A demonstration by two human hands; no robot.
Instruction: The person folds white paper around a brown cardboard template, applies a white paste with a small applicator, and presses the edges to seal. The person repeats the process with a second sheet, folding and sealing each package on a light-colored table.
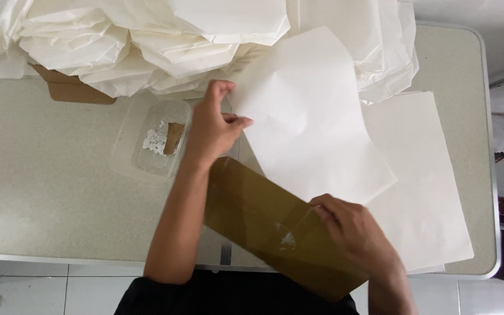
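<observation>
My left hand pinches the left edge of a white paper sheet and lifts it off the table. My right hand grips the edge of a flat olive-brown board that lies slanted across the table's near edge, with a smear of white paste on it by my fingers. The lifted sheet overlaps the board's upper right side.
A stack of white paper sheets lies on the right of the pale table. A clear plastic tub with white paste and a brown scrap sits left of my hand. Folded white paper pieces pile along the back. White floor tiles show below.
</observation>
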